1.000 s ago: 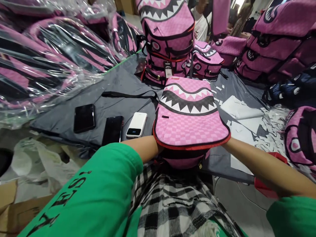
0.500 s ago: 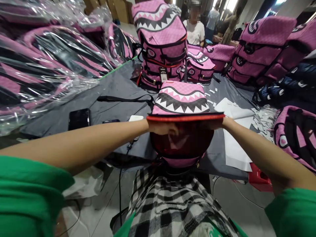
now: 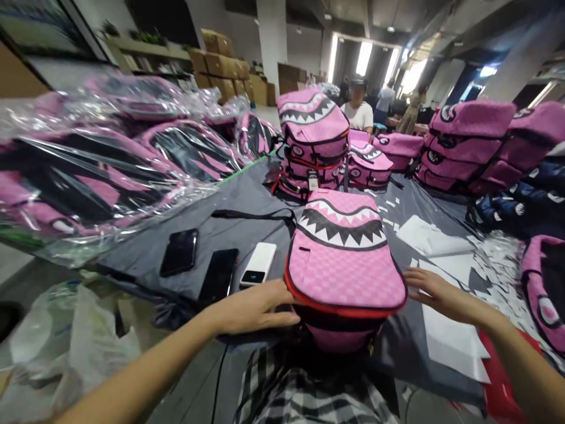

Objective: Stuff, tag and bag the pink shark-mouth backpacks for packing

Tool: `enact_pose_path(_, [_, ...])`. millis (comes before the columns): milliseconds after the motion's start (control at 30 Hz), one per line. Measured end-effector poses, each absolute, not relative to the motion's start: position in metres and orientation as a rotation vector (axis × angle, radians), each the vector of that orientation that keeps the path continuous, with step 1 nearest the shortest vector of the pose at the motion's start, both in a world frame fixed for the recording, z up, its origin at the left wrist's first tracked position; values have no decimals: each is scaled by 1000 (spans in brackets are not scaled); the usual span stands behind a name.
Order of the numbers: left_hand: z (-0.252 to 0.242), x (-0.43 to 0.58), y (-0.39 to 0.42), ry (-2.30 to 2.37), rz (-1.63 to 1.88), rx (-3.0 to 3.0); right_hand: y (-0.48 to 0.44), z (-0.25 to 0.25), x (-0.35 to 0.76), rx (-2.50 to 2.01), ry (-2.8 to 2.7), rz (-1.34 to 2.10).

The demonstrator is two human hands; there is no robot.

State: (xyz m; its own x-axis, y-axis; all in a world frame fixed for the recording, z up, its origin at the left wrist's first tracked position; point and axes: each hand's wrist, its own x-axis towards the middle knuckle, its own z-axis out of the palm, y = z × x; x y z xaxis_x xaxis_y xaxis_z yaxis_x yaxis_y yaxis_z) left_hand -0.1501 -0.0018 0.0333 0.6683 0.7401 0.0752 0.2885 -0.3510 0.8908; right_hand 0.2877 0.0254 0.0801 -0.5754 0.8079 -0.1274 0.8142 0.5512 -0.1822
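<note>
A pink checkered backpack (image 3: 348, 271) with a black-and-white shark-teeth print lies in front of me at the table's edge. Its front panel has come down flat, and red lining shows along the near rim. My left hand (image 3: 260, 306) rests at the panel's left edge, fingers stretched out and thumb apart. At the right edge, my right hand (image 3: 435, 288) is open too, fingertips at or just beside the border. Neither hand grips anything. A black strap (image 3: 251, 215) trails leftward from the bag.
Left of the bag lie two dark phones (image 3: 179, 252) and a white power bank (image 3: 259, 265). White paper sheets (image 3: 454, 341) and scraps are on the right. Plastic-wrapped bags (image 3: 97, 176) line the left; stacked pink backpacks (image 3: 313, 135) stand behind. A person (image 3: 358, 112) is across the table.
Both hands have come out from inside the backpack to its sides. The raised front panel has dropped flat over the opening. My view has tilted up.
</note>
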Motion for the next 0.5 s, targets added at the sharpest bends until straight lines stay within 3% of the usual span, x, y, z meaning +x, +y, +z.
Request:
enact_pose_path(133, [-13,-178,10,1278,1094,1449,34,96,259,1744,2622,-254])
enact_pose_path(233, [-54,-155,45,1408,1292,1174,50,89,159,1500,2821,-484])
enact_pose_path(367, [-73,-117,77,1321,1376,1191,81,63,42,1465,2745,-103])
enact_pose_path(500, [-78,-107,80,1242,1425,1144,104,43,18,1379,2729,90])
